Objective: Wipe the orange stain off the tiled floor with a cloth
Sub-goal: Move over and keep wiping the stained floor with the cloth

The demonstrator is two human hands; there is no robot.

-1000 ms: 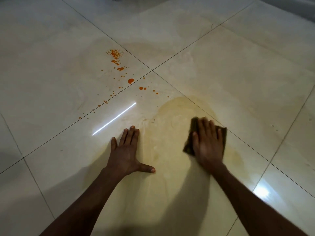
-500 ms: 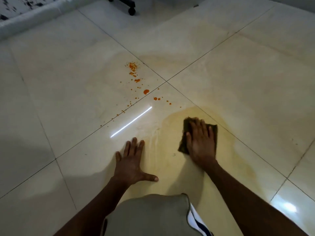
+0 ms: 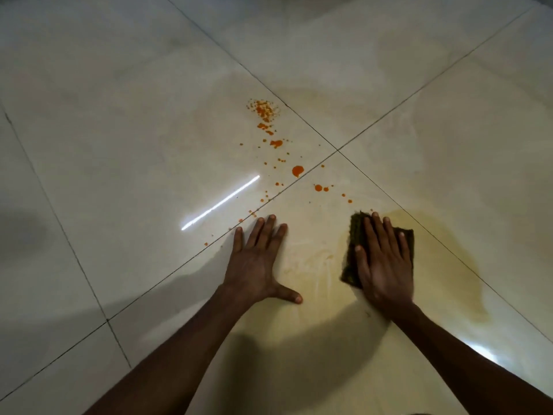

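Head view shows no brand, label or readable writing anywhere. Largest is the tiled floor [image 3: 125, 121], pale glossy tiles with dark grout lines and a yellowish wet smear under the arms. The left hand [image 3: 257, 262] lies flat on the tile, fingers spread, gripping nothing. The right hand [image 3: 384, 271] presses flat, fingers extended, on the dark cloth [image 3: 356, 238], which lies on the floor just below the nearest drops. The orange stain [image 3: 297, 170], scattered drops, runs from near the grout crossing down toward the hands. Compared with half a second ago, the beige garment at the bottom edge and the chair wheel at the top are gone, and both hands sit nearer the drops.
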